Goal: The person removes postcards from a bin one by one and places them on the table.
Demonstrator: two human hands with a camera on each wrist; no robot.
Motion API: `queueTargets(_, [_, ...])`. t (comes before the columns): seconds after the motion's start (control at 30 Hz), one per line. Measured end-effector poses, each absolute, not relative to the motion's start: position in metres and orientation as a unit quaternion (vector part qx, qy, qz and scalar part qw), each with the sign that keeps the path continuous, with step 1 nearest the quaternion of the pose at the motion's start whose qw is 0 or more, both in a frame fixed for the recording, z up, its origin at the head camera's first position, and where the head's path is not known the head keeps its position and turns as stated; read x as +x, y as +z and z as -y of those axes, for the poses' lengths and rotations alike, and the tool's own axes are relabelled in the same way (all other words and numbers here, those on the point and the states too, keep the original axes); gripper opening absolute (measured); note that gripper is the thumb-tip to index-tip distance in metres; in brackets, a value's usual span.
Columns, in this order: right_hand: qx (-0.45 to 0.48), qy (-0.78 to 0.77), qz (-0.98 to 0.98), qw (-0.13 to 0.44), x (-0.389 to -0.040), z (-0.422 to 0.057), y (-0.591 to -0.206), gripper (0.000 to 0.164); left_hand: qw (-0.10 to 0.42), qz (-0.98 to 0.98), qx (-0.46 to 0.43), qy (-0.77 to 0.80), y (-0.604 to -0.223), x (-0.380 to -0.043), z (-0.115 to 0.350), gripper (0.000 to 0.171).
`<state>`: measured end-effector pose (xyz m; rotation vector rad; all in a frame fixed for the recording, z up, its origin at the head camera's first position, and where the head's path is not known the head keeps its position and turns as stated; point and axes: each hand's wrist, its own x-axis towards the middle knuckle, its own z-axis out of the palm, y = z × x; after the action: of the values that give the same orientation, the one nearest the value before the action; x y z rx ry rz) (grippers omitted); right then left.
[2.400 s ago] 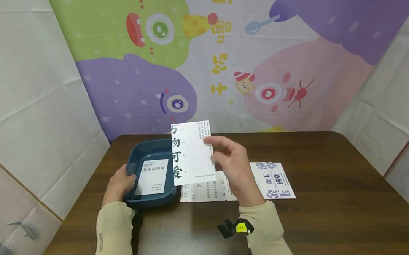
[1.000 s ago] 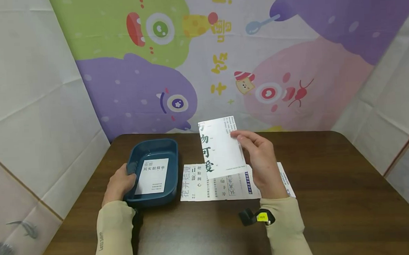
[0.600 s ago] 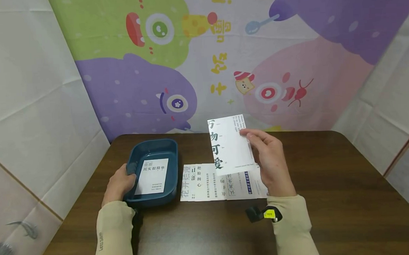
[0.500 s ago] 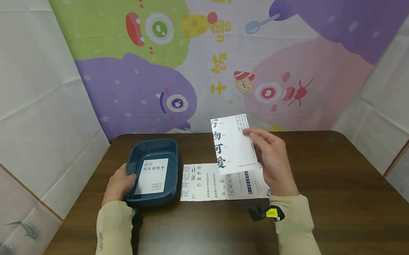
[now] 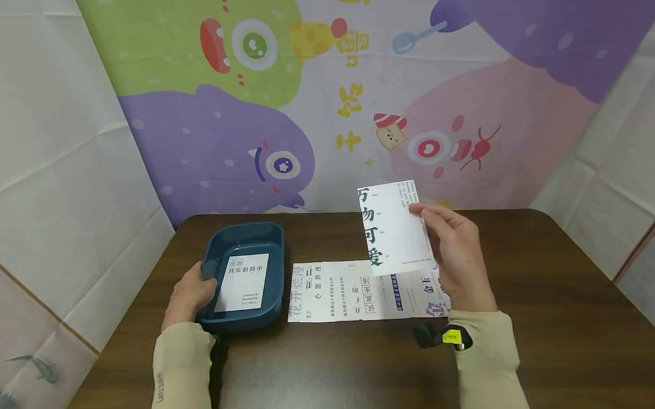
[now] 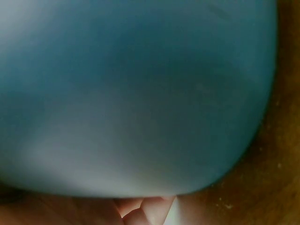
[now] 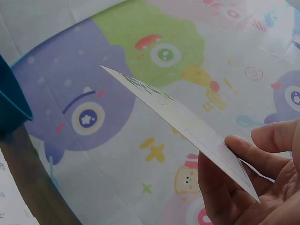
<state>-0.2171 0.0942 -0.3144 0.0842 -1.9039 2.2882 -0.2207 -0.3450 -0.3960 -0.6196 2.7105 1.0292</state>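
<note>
My left hand (image 5: 187,296) grips the left side of a dark blue plastic tray (image 5: 277,249) on the table. Inside the tray lies a white printed card (image 5: 242,284). The tray's blurred outer surface (image 6: 140,93) fills most of the left wrist view, with fingertips at its lower edge. My right hand (image 5: 460,259) pinches a white card (image 5: 395,229) with large dark characters by its right edge, thumb on one face and fingers on the other. This card is held up, tilted, above a row of printed cards (image 5: 332,302) laid side by side; it hides part of the row's right end.
The brown wooden table (image 5: 558,328) extends in front of and to the right of the cards. A cartoon-printed cloth (image 5: 344,94) hangs behind its far edge. Pale panels (image 5: 56,149) stand at both sides.
My right hand has carried the pinched card rightward, from beside the tray's right edge to over the right part of the row. The left hand and tray have stayed in place.
</note>
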Motion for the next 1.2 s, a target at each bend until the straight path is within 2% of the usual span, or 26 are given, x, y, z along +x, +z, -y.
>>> queueTargets(1.2, [-0.045, 0.759, 0.64, 0.11, -0.225, -0.157, -0.321, 0.049, 0.081, -0.913, -0.207, 0.343, -0.395, -0.219, 0.343, 0.059])
